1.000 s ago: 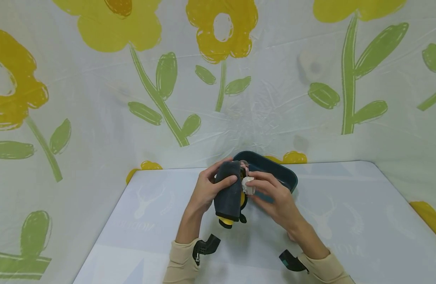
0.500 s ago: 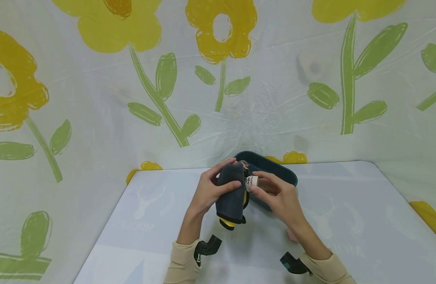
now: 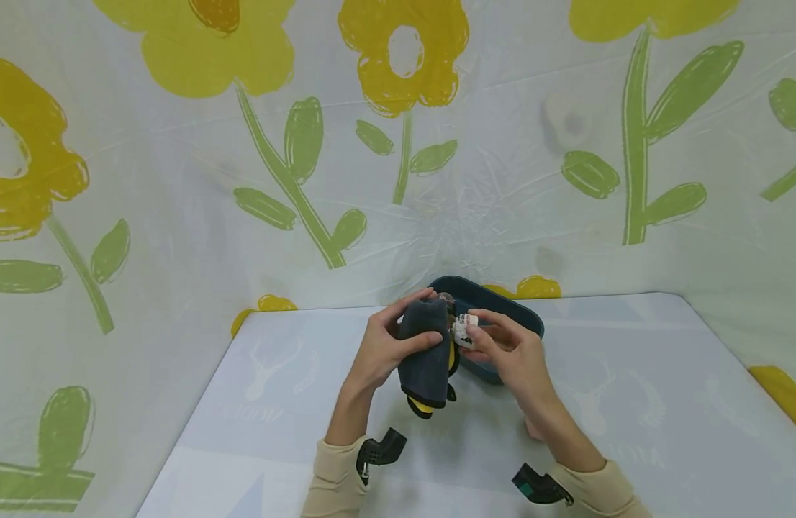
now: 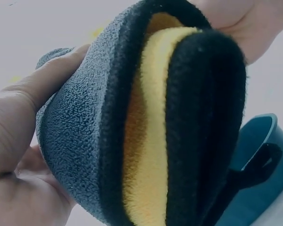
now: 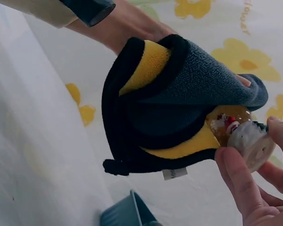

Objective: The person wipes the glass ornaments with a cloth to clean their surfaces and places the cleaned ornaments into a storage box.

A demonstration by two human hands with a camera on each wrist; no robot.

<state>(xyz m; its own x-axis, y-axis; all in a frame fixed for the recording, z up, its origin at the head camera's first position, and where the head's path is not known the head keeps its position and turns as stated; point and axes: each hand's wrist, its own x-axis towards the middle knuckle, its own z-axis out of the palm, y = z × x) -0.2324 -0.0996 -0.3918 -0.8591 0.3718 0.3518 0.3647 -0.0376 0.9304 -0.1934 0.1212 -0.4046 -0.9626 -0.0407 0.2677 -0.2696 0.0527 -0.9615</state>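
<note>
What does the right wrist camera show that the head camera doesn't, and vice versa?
Only right wrist: the small white fabric label and yellow lettering on the white flowered backdrop.

Only head: the small pink object by the right forearm, and beige right sleeve.

Both: the left hand, right hand, blue-grey-and-yellow plush cloth, clear globe with a whitish base, and teal plastic bin.

The counter (image 3: 476, 471) is white, with a straight far edge and a rounded far right corner. Faint prints mark its top: a pale deer head (image 3: 263, 373) on the left, another on the right, some dim lettering and, at the lower left, a bluish triangle (image 3: 245, 498). A dark blue-green tray (image 3: 501, 303) sits at a slant by the far edge, partly hidden. Nearer, a small pink thing (image 3: 532, 431) shows, its shape mostly hidden.
</note>
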